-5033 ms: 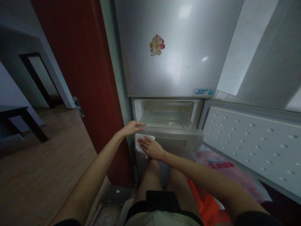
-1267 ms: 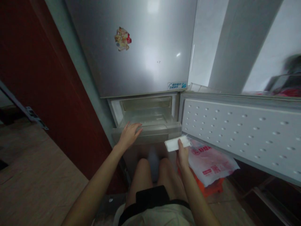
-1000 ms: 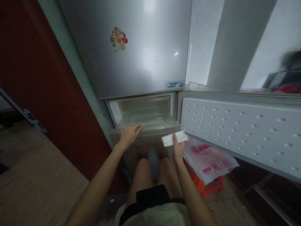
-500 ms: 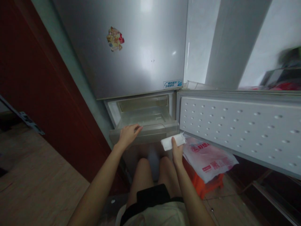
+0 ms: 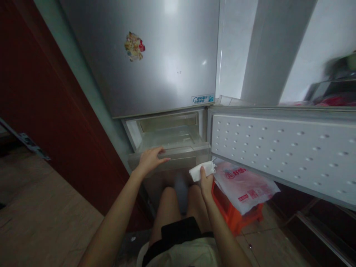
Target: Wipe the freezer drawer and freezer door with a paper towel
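A pulled-out clear freezer drawer shows in the lower compartment of a silver fridge. My left hand is at the left part of the drawer's front edge, thumb spread away from the fingers. Whether it touches the edge or hovers just over it I cannot tell. A folded white cloth is gripped in my right hand, with the thumb lying on top. That hand is just in front of the drawer's right side, above my right knee.
The lower fridge door, dimpled inside, swings out to the right. Beneath it a white plastic bag with red print lies on an orange stool. To the left stands a dark red door.
My left thumb has moved apart from the fingers. My right hand has shifted slightly left and down with the cloth.
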A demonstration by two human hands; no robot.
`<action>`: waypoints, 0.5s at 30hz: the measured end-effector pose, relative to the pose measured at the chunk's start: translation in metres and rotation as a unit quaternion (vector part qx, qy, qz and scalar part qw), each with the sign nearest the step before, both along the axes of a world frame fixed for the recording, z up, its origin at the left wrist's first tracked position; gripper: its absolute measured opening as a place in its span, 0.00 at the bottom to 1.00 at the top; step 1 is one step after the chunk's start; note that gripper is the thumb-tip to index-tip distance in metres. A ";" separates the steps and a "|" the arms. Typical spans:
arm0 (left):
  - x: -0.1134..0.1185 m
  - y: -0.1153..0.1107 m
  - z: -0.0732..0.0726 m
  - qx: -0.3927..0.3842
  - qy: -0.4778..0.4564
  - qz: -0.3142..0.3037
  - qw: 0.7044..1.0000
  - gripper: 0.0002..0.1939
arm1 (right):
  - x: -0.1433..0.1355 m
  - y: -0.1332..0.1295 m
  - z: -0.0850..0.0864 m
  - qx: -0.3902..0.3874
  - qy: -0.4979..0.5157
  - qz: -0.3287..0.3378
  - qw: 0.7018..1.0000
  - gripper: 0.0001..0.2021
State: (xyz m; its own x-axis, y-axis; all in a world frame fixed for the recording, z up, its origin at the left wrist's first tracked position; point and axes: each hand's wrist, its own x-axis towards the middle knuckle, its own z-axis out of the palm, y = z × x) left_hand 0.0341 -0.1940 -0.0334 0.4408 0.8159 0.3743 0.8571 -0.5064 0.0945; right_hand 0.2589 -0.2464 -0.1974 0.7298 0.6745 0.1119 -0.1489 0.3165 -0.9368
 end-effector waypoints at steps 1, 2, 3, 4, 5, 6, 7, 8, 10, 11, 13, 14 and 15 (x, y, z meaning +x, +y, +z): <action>0.000 0.000 0.000 0.002 0.001 0.003 1.000 0.26 | 0.000 0.000 -0.003 -0.006 0.001 0.001 1.000 0.23; 0.000 0.001 -0.001 0.003 0.002 0.005 1.000 0.25 | -0.001 0.000 -0.002 -0.010 0.001 0.004 1.000 0.23; 0.000 0.001 -0.001 0.004 0.002 0.006 1.000 0.25 | -0.002 0.000 0.002 -0.008 -0.001 0.007 1.000 0.23; 0.000 0.001 -0.001 0.005 0.001 0.005 1.000 0.25 | -0.003 0.001 0.008 -0.002 -0.005 0.012 1.000 0.23; 0.000 0.001 -0.001 0.005 -0.001 0.004 1.000 0.25 | -0.005 0.002 0.017 0.009 -0.010 0.015 1.000 0.23; 0.000 0.001 -0.001 0.005 -0.002 0.004 1.000 0.25 | -0.006 0.003 0.027 0.023 -0.016 0.015 0.999 0.23; 0.000 0.001 0.000 0.004 -0.003 0.003 1.000 0.25 | -0.007 0.004 0.037 0.040 -0.022 0.014 0.999 0.23; 0.000 0.001 0.000 0.003 -0.003 0.002 1.000 0.25 | -0.008 0.005 0.047 0.057 -0.029 0.010 0.998 0.23; 0.000 0.001 0.001 0.002 -0.001 0.003 1.000 0.25 | -0.009 0.007 0.059 0.076 -0.039 0.003 0.996 0.24; 0.000 0.001 0.001 0.001 0.000 0.003 1.000 0.25 | -0.009 0.007 0.061 0.075 -0.042 0.002 0.996 0.24; 0.000 0.000 0.001 0.002 0.000 0.000 1.000 0.25 | -0.008 0.007 0.052 0.058 -0.045 0.003 0.997 0.24; 0.000 0.000 0.000 0.003 -0.001 -0.001 1.000 0.25 | -0.007 0.006 0.044 0.053 -0.044 0.008 0.998 0.23; 0.000 0.000 0.000 0.003 -0.002 0.000 1.000 0.25 | -0.006 0.005 0.033 0.048 -0.042 0.009 0.998 0.23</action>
State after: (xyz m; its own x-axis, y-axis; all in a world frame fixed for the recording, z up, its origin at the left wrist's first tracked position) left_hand 0.0344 -0.1936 -0.0333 0.4388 0.8140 0.3806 0.8568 -0.5066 0.0957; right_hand 0.2524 -0.2418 -0.1646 0.7029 0.6706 0.2369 -0.0773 0.4031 -0.9119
